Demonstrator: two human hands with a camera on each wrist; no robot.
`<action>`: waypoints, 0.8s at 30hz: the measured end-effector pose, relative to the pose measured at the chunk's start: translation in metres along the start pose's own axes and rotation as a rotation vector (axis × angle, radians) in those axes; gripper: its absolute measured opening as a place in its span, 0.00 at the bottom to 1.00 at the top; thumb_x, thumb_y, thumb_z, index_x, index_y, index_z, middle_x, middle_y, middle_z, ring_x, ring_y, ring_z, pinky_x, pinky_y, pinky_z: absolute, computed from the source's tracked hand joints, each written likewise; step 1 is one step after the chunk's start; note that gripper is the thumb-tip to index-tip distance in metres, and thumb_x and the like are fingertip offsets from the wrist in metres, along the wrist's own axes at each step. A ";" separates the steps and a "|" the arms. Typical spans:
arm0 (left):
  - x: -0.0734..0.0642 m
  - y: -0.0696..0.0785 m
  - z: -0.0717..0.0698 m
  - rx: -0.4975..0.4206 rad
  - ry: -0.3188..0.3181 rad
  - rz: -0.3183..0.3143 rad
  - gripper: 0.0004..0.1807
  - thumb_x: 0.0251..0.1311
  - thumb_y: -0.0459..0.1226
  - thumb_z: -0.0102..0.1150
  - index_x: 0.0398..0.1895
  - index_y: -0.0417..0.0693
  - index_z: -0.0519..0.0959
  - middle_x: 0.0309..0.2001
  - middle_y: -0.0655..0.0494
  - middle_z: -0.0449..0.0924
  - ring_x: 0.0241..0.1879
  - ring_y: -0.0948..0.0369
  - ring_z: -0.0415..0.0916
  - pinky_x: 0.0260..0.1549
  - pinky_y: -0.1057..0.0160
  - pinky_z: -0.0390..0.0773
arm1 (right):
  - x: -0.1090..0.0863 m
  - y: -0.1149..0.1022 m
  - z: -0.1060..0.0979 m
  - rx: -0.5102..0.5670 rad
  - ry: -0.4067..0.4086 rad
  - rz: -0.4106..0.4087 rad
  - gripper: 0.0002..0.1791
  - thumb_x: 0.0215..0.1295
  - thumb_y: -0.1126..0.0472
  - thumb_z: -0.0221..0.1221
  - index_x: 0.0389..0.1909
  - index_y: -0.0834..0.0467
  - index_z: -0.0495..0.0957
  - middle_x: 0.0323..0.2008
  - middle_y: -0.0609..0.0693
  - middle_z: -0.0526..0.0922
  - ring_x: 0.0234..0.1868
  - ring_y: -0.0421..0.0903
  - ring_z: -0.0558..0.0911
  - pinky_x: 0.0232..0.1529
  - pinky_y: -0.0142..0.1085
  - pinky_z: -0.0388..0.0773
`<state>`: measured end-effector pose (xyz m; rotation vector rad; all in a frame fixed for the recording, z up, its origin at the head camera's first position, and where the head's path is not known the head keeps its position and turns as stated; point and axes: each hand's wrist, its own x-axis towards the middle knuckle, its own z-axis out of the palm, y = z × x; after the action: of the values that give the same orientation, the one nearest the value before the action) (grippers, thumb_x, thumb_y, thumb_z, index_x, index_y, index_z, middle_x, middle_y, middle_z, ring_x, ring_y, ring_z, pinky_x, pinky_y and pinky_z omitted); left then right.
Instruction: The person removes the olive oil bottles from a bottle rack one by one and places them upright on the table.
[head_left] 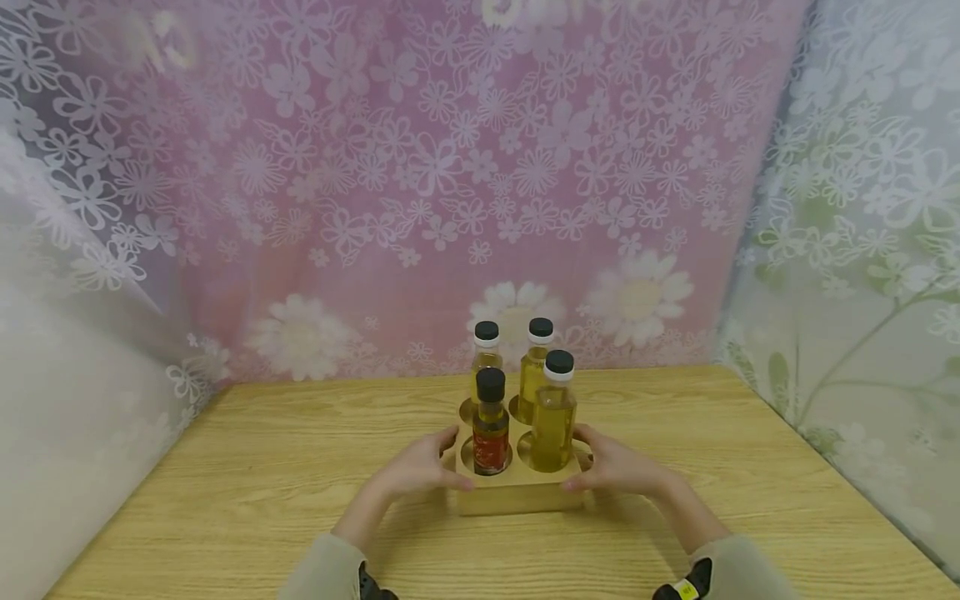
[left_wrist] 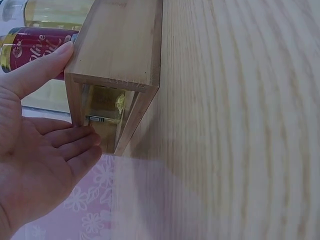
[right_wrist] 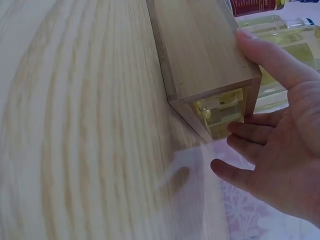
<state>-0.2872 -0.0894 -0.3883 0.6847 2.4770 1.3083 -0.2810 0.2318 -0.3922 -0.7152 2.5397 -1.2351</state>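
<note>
On the table, the wooden rack appears to rest between the left hand and right hand, both with fingers loosely extended at its open ends and thumbs at its front top edge; firmness of hold cannot be told. Level, even pressure from both sides is advised, as the three yellow oil bottles and smaller red-labelled bottle stand upright in roomy holes.

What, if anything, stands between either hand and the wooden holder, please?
Nothing visible does: the left hand and the right hand are at opposite ends of the wooden holder, while the bottles stand in its holes.
</note>
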 end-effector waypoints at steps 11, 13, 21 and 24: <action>-0.005 0.000 -0.009 -0.015 -0.029 -0.020 0.54 0.47 0.43 0.71 0.69 0.30 0.48 0.68 0.35 0.50 0.67 0.43 0.51 0.61 0.45 0.56 | 0.006 -0.006 0.010 0.032 0.031 0.031 0.51 0.49 0.52 0.69 0.67 0.68 0.52 0.64 0.67 0.59 0.65 0.66 0.57 0.59 0.60 0.57; -0.005 0.001 -0.010 0.010 -0.033 -0.025 0.54 0.47 0.44 0.70 0.69 0.30 0.48 0.68 0.35 0.50 0.67 0.43 0.50 0.62 0.46 0.56 | 0.007 -0.007 0.011 0.036 0.034 0.037 0.51 0.49 0.52 0.69 0.67 0.68 0.52 0.64 0.68 0.59 0.65 0.65 0.57 0.59 0.61 0.56; -0.006 0.016 -0.015 0.166 0.131 0.011 0.48 0.47 0.48 0.69 0.70 0.42 0.56 0.66 0.41 0.60 0.63 0.43 0.58 0.56 0.43 0.63 | 0.005 -0.007 0.014 0.075 0.101 0.039 0.51 0.48 0.54 0.70 0.66 0.70 0.53 0.63 0.67 0.60 0.64 0.67 0.58 0.59 0.60 0.58; -0.005 0.025 -0.014 0.144 0.210 0.037 0.43 0.49 0.48 0.68 0.69 0.48 0.60 0.66 0.47 0.62 0.64 0.45 0.58 0.56 0.42 0.63 | 0.002 -0.002 0.018 0.139 0.112 0.025 0.50 0.51 0.55 0.69 0.67 0.69 0.51 0.65 0.68 0.57 0.64 0.68 0.57 0.60 0.59 0.58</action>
<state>-0.2815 -0.0895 -0.3595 0.6585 2.7608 1.2836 -0.2747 0.2174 -0.4017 -0.5974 2.5099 -1.4654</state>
